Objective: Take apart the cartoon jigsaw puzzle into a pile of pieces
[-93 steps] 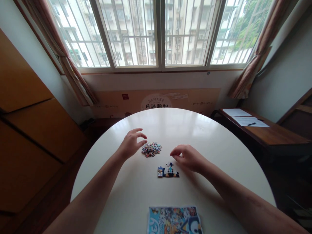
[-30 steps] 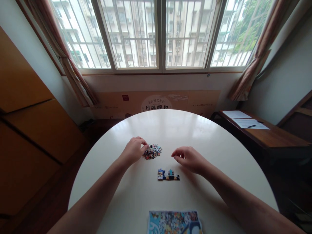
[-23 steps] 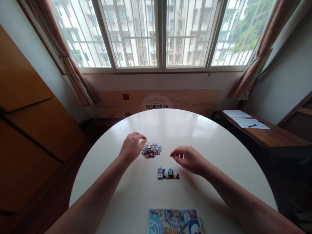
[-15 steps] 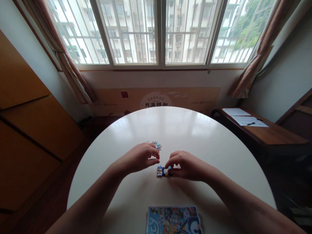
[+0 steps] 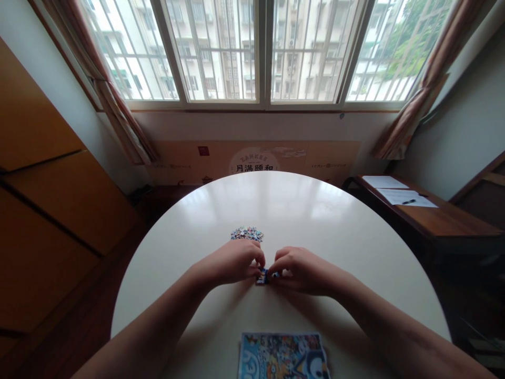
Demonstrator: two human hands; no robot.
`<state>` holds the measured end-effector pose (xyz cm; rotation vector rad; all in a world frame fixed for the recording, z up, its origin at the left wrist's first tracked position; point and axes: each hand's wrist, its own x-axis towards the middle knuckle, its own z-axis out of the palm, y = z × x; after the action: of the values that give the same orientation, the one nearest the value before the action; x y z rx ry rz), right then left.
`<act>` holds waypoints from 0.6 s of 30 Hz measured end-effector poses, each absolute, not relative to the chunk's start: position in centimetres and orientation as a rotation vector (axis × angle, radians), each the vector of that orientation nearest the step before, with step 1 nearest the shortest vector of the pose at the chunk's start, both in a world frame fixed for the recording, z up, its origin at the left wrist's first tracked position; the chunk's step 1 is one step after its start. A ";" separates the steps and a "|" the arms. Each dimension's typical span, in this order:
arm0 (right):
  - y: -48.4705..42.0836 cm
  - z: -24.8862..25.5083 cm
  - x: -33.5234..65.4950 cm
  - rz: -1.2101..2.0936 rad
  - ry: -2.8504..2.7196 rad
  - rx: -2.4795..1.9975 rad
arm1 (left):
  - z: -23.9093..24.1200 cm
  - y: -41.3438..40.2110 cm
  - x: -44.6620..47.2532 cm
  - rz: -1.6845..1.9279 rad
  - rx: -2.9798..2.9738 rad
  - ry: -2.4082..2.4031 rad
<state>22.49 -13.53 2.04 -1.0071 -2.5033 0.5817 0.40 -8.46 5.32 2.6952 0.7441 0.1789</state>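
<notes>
A small joined patch of jigsaw puzzle pieces [image 5: 261, 280], blue with some orange and white, lies on the table between my hands. My left hand [image 5: 239, 261] has its thumb and fingers pinched at the patch's left and upper side. From the right, my right hand [image 5: 302, 269] presses curled fingertips onto the patch and covers much of it. Just beyond my left hand sits a heap of loose puzzle pieces [image 5: 247, 232]. Closer to me lies a colourful picture sheet [image 5: 282, 356] with cartoon characters, cut off by the lower edge of the view.
The round white table [image 5: 335, 221] has a curved far edge near the wall. To the right, a brown wooden side table [image 5: 453, 223] holds white papers [image 5: 406, 197] and a pen. Orange-brown cabinets [image 5: 43, 226] stand at the left. A barred window is ahead.
My left hand has come down and right, from above the table to the puzzle patch. My right fingers have shifted slightly on the patch. More of the loose heap shows.
</notes>
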 end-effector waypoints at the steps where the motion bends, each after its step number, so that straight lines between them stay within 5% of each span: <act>1: -13.5 2.1 22.5 0.579 -2.507 -1.005 | 5.3 -8.5 0.5 0.178 2.693 0.747; 18: -13.4 1.8 22.7 0.552 -2.503 -1.000 | 5.6 -8.4 0.6 0.044 2.635 0.805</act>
<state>22.66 -13.44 1.78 -0.9997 -2.5030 0.5518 0.56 -8.39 5.61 2.6353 0.8046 0.0440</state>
